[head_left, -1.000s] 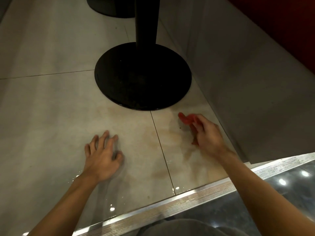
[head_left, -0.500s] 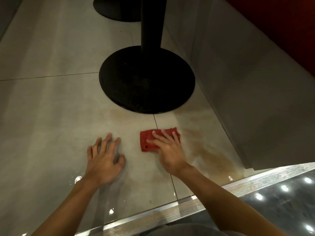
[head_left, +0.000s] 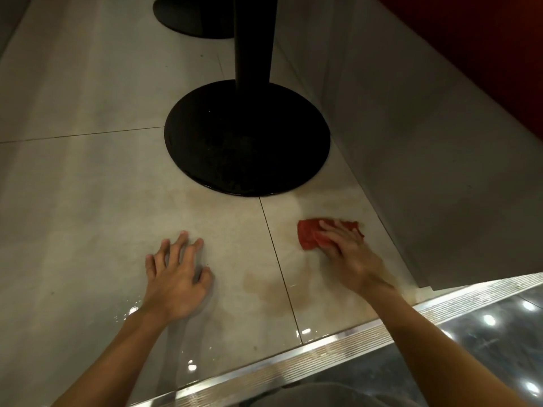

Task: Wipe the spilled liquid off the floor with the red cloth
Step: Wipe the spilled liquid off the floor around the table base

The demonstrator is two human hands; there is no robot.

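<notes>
Right fingers (head_left: 332, 230) lie extended and close together, flat on top of the red cloth (head_left: 308, 237), pressing it to the floor (head_left: 88, 201); slight motion blur, no curl round the cloth visible. Right hand (head_left: 349, 257) is palm down, wrist low, forearm running back toward the lower right corner. The cloth is bunched and sticks out left of and beyond the fingertips. It sits on the tile right of the grout line, near the grey wall panel (head_left: 426, 142) but apart from it.

Left fingers (head_left: 182, 243) are spread wide and slightly bent, tips on the bare tile, holding nothing. Left hand (head_left: 176, 277) is braced palm down left of the grout line, forearm coming from the lower left.

The spilled liquid (head_left: 264, 286) shows as brownish smears between the two hands, across the grout line; fainter staining runs up to the round black table base (head_left: 246, 136). Its black pole (head_left: 252, 39) rises out of view. A second black base (head_left: 194, 16) sits farther back. A ribbed metal threshold strip (head_left: 293, 362) crosses under both forearms, with dark glossy flooring (head_left: 484, 333) beyond it at lower right.
</notes>
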